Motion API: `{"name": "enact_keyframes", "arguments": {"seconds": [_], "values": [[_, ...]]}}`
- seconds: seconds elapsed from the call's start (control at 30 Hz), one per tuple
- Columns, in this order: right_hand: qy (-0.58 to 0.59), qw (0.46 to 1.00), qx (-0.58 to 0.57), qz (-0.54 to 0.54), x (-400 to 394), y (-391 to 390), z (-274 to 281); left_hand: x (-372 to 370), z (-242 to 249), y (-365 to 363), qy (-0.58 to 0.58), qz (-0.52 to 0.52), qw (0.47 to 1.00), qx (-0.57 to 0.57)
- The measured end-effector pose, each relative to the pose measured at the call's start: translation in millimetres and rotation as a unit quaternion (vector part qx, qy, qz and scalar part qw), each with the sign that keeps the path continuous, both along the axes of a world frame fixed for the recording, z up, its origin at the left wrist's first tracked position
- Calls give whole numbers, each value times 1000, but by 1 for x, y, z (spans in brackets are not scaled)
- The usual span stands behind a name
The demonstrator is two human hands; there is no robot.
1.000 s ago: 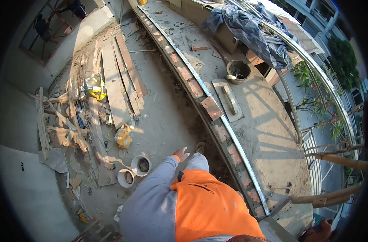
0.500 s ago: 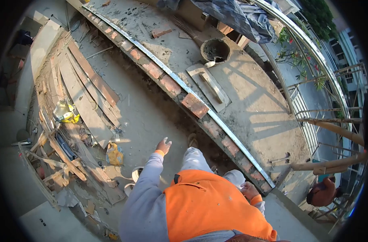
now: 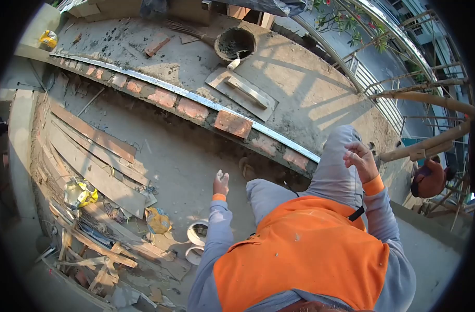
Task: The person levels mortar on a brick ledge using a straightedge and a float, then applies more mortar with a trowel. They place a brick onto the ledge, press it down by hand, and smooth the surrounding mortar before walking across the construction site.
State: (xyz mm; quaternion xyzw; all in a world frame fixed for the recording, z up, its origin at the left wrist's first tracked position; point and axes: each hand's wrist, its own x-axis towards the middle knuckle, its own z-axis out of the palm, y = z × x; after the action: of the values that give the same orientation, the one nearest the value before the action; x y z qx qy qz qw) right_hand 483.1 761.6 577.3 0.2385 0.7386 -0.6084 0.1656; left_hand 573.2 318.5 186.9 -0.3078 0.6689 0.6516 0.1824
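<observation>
My left hand hangs over the floor with its fingers partly stretched and nothing seen in it. Above my raised right knee, my right hand has loosely bent fingers, spread apart and empty. In front of me runs a low row of bricks in mortar, with a long metal straightedge along its far side. One loose brick sits on top of the row. Behind it lie a flat float with a long handle and a round pan of mortar, a trowel handle at its rim.
Wooden planks and scrap wood cover the left floor. A yellow bag and white round pieces lie nearby. Bamboo poles stand at right, where another person is visible below. A broom rests at the back.
My right knee has come up towards the ledge, and my right hand has risen from beside my leg to above the knee. My left hand stays low. The view has turned.
</observation>
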Motion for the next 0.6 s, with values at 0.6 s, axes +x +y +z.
{"name": "enact_keyframes", "arguments": {"seconds": [0.6], "values": [[8, 981, -122, 147, -262, 128, -144, -172, 151, 209, -114, 125, 985, 23]]}}
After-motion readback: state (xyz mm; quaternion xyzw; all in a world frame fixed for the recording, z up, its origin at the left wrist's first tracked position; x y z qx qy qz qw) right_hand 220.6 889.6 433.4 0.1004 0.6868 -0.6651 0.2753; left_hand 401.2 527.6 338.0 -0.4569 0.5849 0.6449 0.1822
